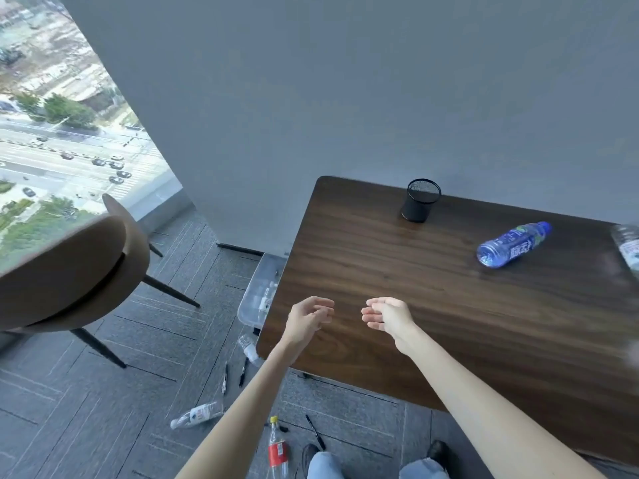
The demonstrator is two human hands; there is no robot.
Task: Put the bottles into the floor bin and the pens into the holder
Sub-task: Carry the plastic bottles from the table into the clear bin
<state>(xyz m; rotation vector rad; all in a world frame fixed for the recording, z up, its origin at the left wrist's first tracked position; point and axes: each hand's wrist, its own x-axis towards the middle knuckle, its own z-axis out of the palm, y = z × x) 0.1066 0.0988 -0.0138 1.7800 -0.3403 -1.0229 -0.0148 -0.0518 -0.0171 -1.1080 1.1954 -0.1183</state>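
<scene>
- both hands up over the near edge of the table [397, 271] — left hand [307, 318] loosely curled and empty, right hand [387, 314] cupped with fingers relaxed, nothing in it either.
- nothing gripped yet, so by my read this is the moment of picking a first target.
- the blue bottle [511, 244] lies on its side on the far right of the tabletop, well apart from both hands; another clear bottle [627, 245] just pokes in at the right edge, blurred.
- the mesh holder [421, 200] stands upright at the back of the table, looking empty from here.
- the clear floor bin [261, 288] is tucked against the table's left side, partly under it; it seems to hold a bottle or two, hard to tell.
- down on the carpet: a clear bottle [197, 414] on its side, a red-labelled bottle [277, 451] by the person's feet, a small bottle [249, 348] just beside the table corner.
- pens on the floor too — two black pens [225, 378] close together left of the forearm, another pen [315, 432] nearer the shoes.
- to do it well: right hand goes for the blue bottle, wrapping the middle of the body since it can roll; carry it left across the table and lower it over the bin's open part rather than tossing.
</scene>
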